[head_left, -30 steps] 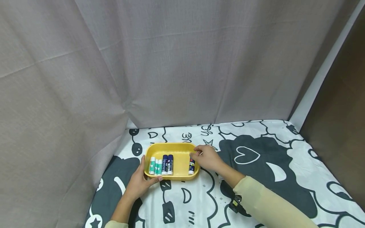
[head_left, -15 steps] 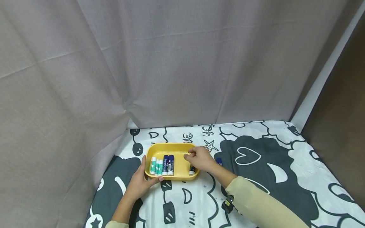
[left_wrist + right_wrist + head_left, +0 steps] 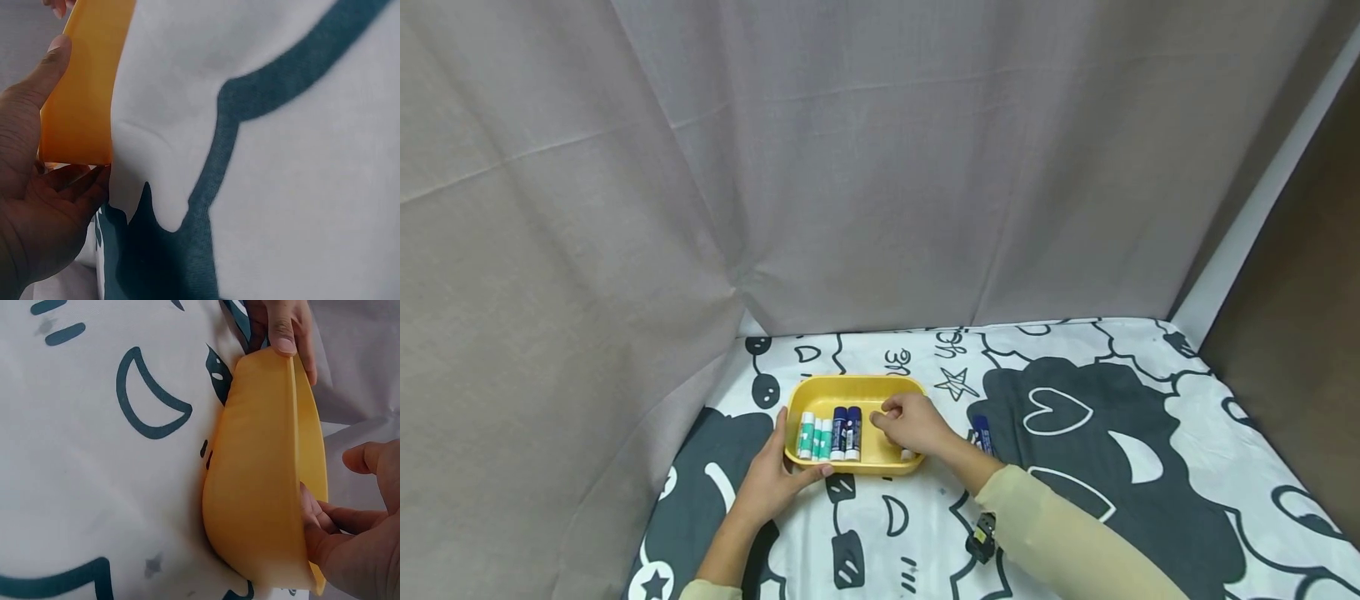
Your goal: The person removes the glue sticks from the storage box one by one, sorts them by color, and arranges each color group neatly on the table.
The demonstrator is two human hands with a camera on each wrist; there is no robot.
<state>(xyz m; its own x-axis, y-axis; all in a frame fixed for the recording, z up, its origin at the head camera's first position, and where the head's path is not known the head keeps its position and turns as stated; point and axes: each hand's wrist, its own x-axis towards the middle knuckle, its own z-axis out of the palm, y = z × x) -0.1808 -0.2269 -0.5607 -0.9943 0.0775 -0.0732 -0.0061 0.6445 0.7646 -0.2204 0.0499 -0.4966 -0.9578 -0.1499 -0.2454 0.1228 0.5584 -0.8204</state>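
A shallow yellow tray lies on the patterned cloth. My left hand grips its near left corner, thumb on the front rim and fingers along the side. In the tray's left half stand green-and-white glue sticks beside two navy glue sticks, in a row. My right hand reaches over the right rim, fingers loosely bent inside the tray. In the right wrist view its thumb stands apart from the fingers; no held thing shows. Below that hand, one more glue stick shows only its pale end.
Another navy stick lies on the cloth right of the tray, partly behind the right forearm. A black-and-white cartoon cloth covers the surface. Grey curtain hangs behind, and a brown panel stands at the right.
My right hand has moved left, further over the tray, covering most of the right-hand glue stick. The navy stick on the cloth has come into sight. The left hand keeps its grip.
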